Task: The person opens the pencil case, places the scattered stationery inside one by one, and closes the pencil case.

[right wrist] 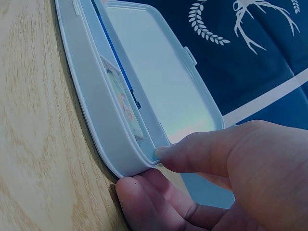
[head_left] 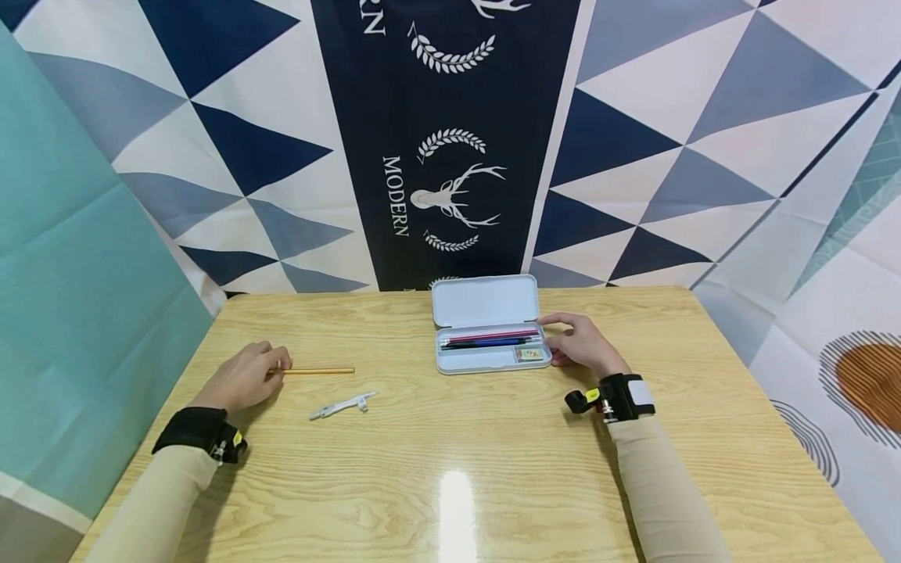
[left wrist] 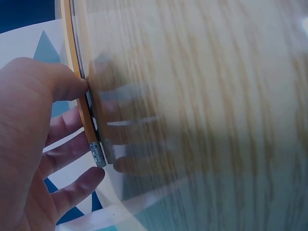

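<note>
A yellow pencil (head_left: 320,371) lies low over the left side of the table, pinched by my left hand (head_left: 248,377). In the left wrist view its metal ferrule and eraser end (left wrist: 97,155) poke out below the thumb (left wrist: 70,83), with the fingers behind. An open light-blue pencil case (head_left: 475,361) sits near the back edge, lid raised. My right hand (head_left: 579,344) grips its right end, thumb (right wrist: 192,151) on the rim and fingers against the outer wall. Inside are several pens and pencils (head_left: 489,339) and a small eraser-like block (head_left: 529,355) with a printed cover.
A white drawing compass (head_left: 342,407) lies on the wooden table (head_left: 394,469), to the right of my left hand. Behind the table's back edge hangs a patterned cloth (head_left: 450,156), and a teal cloth (head_left: 84,234) covers the left side.
</note>
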Tool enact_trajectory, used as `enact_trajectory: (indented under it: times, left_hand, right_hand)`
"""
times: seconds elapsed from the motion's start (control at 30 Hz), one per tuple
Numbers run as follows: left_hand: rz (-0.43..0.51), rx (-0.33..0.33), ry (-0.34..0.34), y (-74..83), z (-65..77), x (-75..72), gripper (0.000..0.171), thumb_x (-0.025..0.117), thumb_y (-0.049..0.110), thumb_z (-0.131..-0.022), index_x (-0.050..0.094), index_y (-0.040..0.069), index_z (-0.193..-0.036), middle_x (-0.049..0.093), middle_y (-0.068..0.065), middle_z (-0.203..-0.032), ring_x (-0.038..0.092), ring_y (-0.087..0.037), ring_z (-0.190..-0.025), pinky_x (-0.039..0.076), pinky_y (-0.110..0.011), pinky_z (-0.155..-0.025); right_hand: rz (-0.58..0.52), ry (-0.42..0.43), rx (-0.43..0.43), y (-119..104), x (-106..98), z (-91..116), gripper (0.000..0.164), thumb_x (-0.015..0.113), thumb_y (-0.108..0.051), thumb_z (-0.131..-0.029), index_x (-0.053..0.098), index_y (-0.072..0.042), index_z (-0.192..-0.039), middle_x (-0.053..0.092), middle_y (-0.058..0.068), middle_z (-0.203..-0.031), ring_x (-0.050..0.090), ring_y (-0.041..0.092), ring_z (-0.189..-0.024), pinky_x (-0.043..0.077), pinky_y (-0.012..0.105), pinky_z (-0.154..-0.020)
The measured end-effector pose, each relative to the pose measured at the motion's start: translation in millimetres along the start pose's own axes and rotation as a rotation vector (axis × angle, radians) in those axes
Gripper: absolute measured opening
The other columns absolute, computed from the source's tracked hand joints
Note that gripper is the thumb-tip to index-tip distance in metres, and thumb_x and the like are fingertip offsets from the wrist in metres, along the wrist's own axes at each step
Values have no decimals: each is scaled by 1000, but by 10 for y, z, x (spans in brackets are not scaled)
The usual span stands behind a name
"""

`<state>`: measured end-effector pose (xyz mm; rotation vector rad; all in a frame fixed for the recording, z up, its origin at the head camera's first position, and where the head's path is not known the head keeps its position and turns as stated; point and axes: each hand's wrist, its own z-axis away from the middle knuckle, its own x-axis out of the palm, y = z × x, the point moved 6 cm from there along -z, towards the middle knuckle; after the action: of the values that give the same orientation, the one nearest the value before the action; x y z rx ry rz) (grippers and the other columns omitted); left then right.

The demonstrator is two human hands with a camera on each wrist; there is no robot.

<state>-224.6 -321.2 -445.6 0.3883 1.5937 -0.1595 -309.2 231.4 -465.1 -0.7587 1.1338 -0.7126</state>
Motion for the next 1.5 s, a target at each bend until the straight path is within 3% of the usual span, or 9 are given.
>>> enact_trajectory:
  times: [0.57, 0.97, 1.5]
  left_hand:
    - [-16, 5, 20, -5, -41, -222, 9, 66, 9, -91, 65, 14, -97, 62, -7, -89, 59, -24, -78, 51, -43, -64]
    - [-29, 52, 83, 21, -58, -431, 6, 63, 7, -92, 65, 10, -97, 61, -10, -85, 58, -24, -73, 49, -40, -61]
    - [-38, 16, 59, 86, -167, -358, 7, 64, 11, -92, 65, 15, -98, 62, -8, -87, 60, -23, -75, 51, -41, -59]
  right_hand:
    - [-6, 3, 9, 6, 20, -5, 44, 60, -13, -96, 58, -14, -140, 70, 25, -105, 66, 15, -61, 57, 23, -54]
    - [-8, 5, 8, -6, 20, 6, 43, 60, -12, -96, 58, -14, -139, 71, 25, -103, 66, 16, -61, 57, 22, -54]
    - [-32, -8, -6, -12, 16, 11, 43, 59, -11, -97, 57, -13, -140, 69, 27, -107, 66, 15, -62, 58, 22, -55]
